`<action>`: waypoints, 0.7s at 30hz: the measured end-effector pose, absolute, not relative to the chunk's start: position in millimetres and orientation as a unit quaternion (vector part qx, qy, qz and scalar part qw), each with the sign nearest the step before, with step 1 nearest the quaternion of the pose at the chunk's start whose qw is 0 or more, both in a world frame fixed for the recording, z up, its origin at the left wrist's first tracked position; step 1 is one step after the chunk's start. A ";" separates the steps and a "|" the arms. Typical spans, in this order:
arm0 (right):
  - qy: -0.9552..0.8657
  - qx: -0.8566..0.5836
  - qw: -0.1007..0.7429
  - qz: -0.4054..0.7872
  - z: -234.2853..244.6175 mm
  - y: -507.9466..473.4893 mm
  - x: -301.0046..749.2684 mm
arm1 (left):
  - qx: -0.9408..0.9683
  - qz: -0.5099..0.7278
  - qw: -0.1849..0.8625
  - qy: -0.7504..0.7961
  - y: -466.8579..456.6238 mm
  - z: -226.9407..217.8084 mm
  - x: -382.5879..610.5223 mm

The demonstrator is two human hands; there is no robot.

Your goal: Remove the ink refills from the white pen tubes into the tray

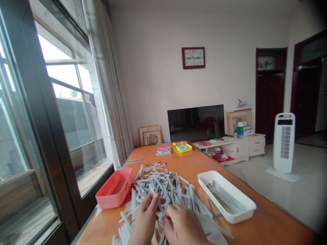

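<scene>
Close together over the pile, my left hand [146, 215] and my right hand [184, 223] are both closed on one translucent white pen barrel [160, 207]. The left thumb and fingers pinch its upper part, while the right fingers are at its lower end. Around and beneath them spreads a loose heap of pen barrels [176, 185], mixed with thin black pieces. A white tray [244, 215] to the right holds several slim grey-white rods with dark tips, which look like pen refills. To the left stands a pink plastic basket [109, 200].
Farther along the wooden table [143, 153] lie a pen [135, 160], a colourful booklet [163, 150] and a yellow box [182, 147] with small items. A white sheet [211, 228] lies under the heap's right side. Glass windows run along the left.
</scene>
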State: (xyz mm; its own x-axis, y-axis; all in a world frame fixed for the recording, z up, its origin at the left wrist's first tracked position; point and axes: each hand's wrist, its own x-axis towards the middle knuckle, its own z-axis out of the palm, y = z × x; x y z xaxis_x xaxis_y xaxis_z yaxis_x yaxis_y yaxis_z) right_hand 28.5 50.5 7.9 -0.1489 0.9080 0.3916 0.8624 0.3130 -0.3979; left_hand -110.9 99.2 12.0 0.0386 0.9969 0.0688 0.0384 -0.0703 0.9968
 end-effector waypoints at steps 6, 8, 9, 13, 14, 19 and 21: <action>-0.748 -0.571 0.323 0.103 -3.3 54.1 39.8 | 0.465 0.553 0.521 0.454 92.4 20.9 -108.3; -0.738 -0.562 0.350 0.129 -7.9 57.9 46.4 | 0.470 0.548 0.520 0.455 93.3 21.9 -107.6; -0.731 -0.556 0.368 0.144 -10.7 60.2 49.8 | 0.475 0.541 0.524 0.455 94.3 21.0 -107.2; -0.672 -0.536 0.464 0.215 -18.7 69.0 60.8 | 0.507 0.497 0.537 0.456 100.3 11.7 -105.6; -0.657 -0.531 0.487 0.222 -18.4 70.6 62.8 | 0.516 0.485 0.536 0.460 101.4 9.2 -105.3; -0.599 -0.515 0.570 0.225 -7.6 75.7 71.4 | 0.582 0.401 0.516 0.484 99.6 6.0 -103.3; -0.566 -0.526 0.573 0.274 -5.6 77.5 74.4 | 0.602 0.374 0.501 0.498 97.1 8.8 -102.4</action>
